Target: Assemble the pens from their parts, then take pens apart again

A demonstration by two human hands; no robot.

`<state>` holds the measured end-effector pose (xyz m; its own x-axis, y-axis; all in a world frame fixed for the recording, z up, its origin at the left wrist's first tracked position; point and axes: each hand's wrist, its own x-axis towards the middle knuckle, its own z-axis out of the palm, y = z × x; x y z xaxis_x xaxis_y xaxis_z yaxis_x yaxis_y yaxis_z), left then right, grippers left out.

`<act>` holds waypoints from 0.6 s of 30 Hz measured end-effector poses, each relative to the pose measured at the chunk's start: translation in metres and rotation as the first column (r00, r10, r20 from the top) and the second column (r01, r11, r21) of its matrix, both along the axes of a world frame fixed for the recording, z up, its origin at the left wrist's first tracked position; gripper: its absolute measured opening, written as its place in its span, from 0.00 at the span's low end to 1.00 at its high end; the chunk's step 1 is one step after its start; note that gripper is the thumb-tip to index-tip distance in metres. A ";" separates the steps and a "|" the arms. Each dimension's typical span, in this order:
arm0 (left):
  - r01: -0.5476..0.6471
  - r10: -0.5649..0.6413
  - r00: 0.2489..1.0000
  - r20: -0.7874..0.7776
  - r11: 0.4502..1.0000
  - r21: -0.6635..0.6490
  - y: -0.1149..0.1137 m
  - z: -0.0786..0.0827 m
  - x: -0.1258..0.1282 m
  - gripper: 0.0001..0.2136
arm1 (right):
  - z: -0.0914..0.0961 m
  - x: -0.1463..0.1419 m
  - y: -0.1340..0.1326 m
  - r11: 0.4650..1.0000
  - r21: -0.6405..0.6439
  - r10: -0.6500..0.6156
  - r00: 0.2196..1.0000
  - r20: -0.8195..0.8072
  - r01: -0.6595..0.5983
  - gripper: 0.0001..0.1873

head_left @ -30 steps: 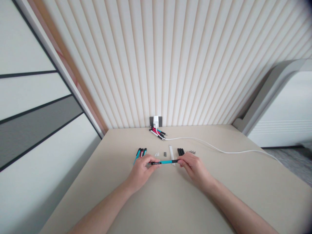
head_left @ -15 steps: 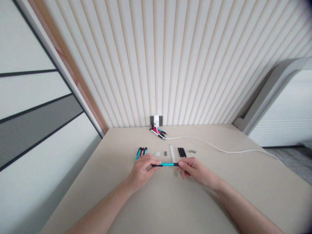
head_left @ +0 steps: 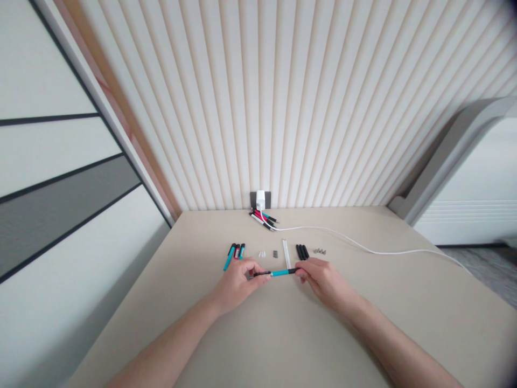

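A teal pen with black ends (head_left: pixel 278 273) lies level above the beige tabletop (head_left: pixel 283 334), held between my two hands. My left hand (head_left: pixel 240 284) pinches its left part, and my right hand (head_left: pixel 323 279) grips its black right end. Just beyond the pen lie thin white rods (head_left: pixel 286 254), and a few black pen barrels (head_left: pixel 302 251) stand out beyond my right hand. Teal, red and black pens (head_left: pixel 233 256) lie beyond my left hand. The middle of the pen shows between my hands, while the parts inside my fingers are hidden.
Small white pieces (head_left: pixel 262 254), a dark part (head_left: pixel 275 254) and small metal parts (head_left: pixel 319 251) lie in a row. A white charger (head_left: pixel 260 200) sits in a wall socket, with assembled pens (head_left: pixel 262 219) below it. Its white cable (head_left: pixel 363 248) runs right across the table.
My hands have drawn slightly closer together, with the left one shifted right. The pen now tilts slightly and shows less of its length between them.
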<state>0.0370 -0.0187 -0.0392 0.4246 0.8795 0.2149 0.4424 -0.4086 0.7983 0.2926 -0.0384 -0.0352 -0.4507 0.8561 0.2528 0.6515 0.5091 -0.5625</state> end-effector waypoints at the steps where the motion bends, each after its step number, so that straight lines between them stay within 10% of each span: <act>1: -0.009 0.008 1.000 -0.021 1.000 -0.029 0.000 0.002 0.000 0.10 | 0.000 0.000 0.000 1.000 0.029 -0.008 1.000 0.011 0.008 0.18; 18: -0.053 0.049 0.998 0.026 0.979 0.198 0.007 -0.008 -0.006 0.03 | -0.013 -0.005 0.007 0.966 -0.224 -0.177 0.960 -0.215 0.127 0.07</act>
<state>0.0308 -0.0116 -0.0474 0.3737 0.8391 0.3953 0.4513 -0.5368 0.7129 0.2873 -0.0315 -0.0480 -0.2612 0.9543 0.1456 0.5514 0.2713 -0.7889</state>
